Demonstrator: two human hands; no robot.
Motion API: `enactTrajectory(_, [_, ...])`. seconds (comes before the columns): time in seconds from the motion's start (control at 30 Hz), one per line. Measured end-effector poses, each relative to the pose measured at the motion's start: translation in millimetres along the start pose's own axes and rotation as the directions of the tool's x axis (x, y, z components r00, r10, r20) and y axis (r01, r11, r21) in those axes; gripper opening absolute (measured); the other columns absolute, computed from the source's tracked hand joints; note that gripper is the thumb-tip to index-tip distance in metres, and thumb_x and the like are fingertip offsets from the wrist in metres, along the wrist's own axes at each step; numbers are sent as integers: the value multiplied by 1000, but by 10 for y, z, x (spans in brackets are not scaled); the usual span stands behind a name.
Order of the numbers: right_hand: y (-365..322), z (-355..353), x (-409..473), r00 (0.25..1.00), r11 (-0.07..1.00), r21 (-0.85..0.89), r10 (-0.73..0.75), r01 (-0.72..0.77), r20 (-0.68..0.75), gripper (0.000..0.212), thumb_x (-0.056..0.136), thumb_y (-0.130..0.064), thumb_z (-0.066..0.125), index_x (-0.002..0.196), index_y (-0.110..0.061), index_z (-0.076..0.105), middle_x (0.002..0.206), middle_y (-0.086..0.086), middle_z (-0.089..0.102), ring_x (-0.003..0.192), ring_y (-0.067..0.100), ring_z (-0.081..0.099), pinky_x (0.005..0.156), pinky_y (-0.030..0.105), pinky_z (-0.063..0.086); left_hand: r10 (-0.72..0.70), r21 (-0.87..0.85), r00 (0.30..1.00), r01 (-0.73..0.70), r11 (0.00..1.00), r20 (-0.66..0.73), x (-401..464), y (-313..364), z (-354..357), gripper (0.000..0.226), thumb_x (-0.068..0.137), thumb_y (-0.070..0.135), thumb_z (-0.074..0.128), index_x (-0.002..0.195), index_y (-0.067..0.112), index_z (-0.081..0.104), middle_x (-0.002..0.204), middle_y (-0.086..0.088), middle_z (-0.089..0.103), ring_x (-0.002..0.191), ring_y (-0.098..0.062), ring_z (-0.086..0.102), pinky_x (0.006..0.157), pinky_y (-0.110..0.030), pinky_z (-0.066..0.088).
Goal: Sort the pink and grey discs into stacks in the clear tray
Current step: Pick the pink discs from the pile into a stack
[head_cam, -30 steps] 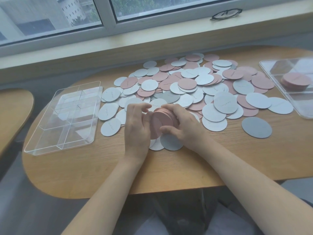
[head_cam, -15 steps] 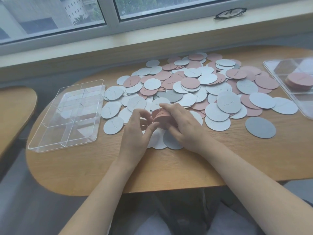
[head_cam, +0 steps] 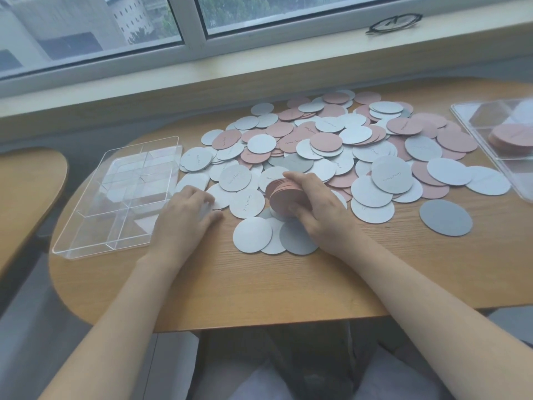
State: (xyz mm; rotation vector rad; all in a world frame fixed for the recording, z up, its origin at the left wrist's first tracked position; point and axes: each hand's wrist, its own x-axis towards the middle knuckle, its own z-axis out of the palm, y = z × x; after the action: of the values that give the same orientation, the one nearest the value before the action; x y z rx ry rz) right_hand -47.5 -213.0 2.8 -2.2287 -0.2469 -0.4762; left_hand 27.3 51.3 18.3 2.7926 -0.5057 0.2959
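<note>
Stack of pink discs (head_cam: 284,197) pinched edge-on in the right hand (head_cam: 315,207), thumb under and fingers curled over the top, held just above the near edge of the loose pile of discs (head_cam: 331,151) on the wooden table (head_cam: 375,272). Left of the stack, left hand (head_cam: 187,215) lying flat with relaxed fingers on grey discs, gripping nothing — beyond it, further left, an empty clear tray (head_cam: 86,246); far right of the stack, a second tray (head_cam: 516,180) already holding pink discs. Likely trouble: thin discs fanning or slipping out sideways during the carry — grip covers only one edge.
</note>
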Motion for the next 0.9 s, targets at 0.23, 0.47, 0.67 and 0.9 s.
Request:
enactTrajectory(0.23, [-10,-19,-10,1000,1000,6,12,-12,2,54,92,-5,58,143,-16,45,129,2,55,119,17,50,100,27,40,143,207,987,-126,970,-68,83,15,0,21,95,36,65,99,16,71,103,0,68,93,-29,64,81,-42,46])
enactTrajectory(0.47, [-5,-29,-17,1000,1000,2,22,-22,5,54,92,-6,59,143,-17,44,129,1,55,119,16,50,98,21,37,276,311,930,-194,930,-245,123,-49,21,29,100,27,49,84,14,68,73,-2,68,78,-30,64,73,-40,44])
enactTrajectory(0.67, [-4,-41,-21,1000,1000,7,17,-17,5,54,92,-4,60,143,-15,45,131,2,55,119,14,49,97,13,33,249,172,877,-194,966,-410,105,63,-21,21,104,20,50,94,9,65,88,-7,63,84,-31,52,75,-41,42])
enactTrajectory(0.9, [-10,-38,-19,1000,1000,14,19,-19,8,55,92,-5,60,143,-15,44,133,0,54,121,13,49,99,15,33,141,-102,914,-193,976,-381,-3,154,-42,10,99,8,58,103,9,68,97,-5,67,93,-26,54,76,-32,41])
